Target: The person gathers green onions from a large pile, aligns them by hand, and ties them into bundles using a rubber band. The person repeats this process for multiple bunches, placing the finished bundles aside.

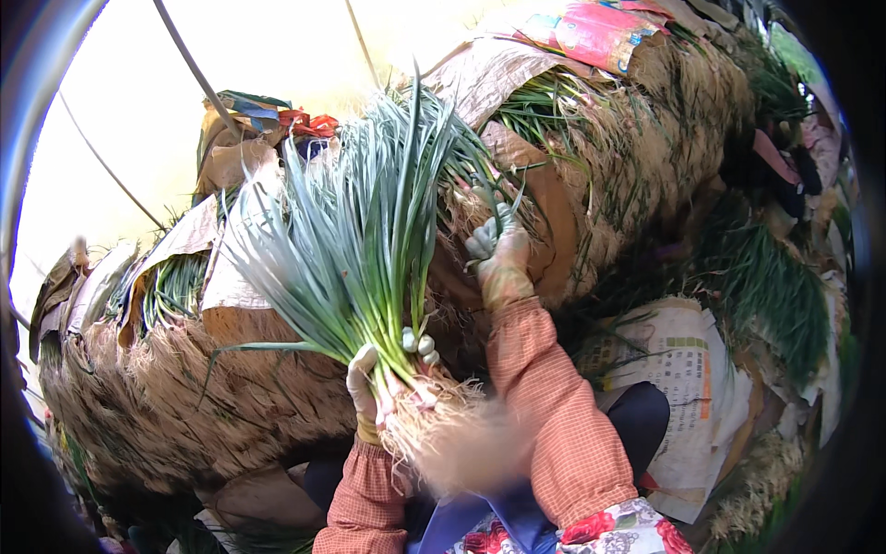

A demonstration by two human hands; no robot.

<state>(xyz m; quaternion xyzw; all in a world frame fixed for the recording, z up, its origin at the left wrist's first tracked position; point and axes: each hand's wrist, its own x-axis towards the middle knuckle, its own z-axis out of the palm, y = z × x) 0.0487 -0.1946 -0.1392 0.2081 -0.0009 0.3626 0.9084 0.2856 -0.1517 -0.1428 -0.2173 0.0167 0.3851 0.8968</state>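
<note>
My left hand (365, 380), in a pale glove, is closed around the lower stems of a large bunch of green garlic (369, 249). Its long flat leaves fan upward to the far left, and the pinkish-white stem bases and stringy roots (429, 420) point toward me. The root ends are partly smeared by motion. My right hand (503, 254), also gloved and soiled, reaches to the stacked garlic (475, 185) just right of the bunch. Its fingers are curled in at the stalks there; what lies between them is hidden.
A long heap of green garlic, roots outward (646, 157), runs across behind my hands. Paper sheets (489, 74) and a pink bag (591, 35) cover parts of it. A printed white sack (683, 397) lies at my right, below loose green leaves (775, 295).
</note>
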